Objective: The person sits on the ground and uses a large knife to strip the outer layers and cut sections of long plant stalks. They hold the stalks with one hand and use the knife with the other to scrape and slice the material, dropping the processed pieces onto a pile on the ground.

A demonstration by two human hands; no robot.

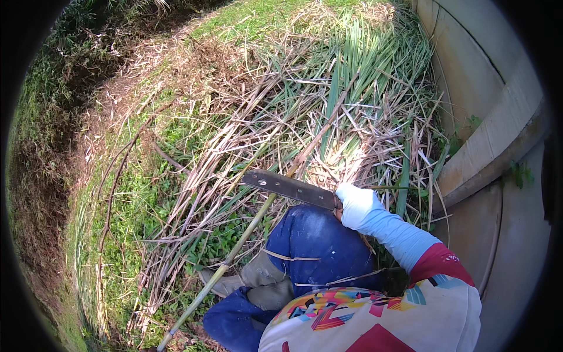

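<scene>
My right hand (355, 206), in a white glove with a light blue sleeve behind it, is closed around the handle of a machete (287, 189). Its dark, flat blade has several holes along it and points left, just above my blue-trousered knee (322, 240). Beneath the blade passes a long, thin stalk (237, 247), greenish yellow at the near end. A browner stick (325, 130) runs on from there toward the far right; whether the two are one piece I cannot tell. My left hand is out of the picture.
Cut green leaves (363, 64) and dry straw lie heaped ahead. A pale wall (472, 76) with a slanting buttress (498, 141) bounds the right side. Thin dry branches (126, 155) stand over low green plants on the left. A grey boot (264, 276) is under my bent leg.
</scene>
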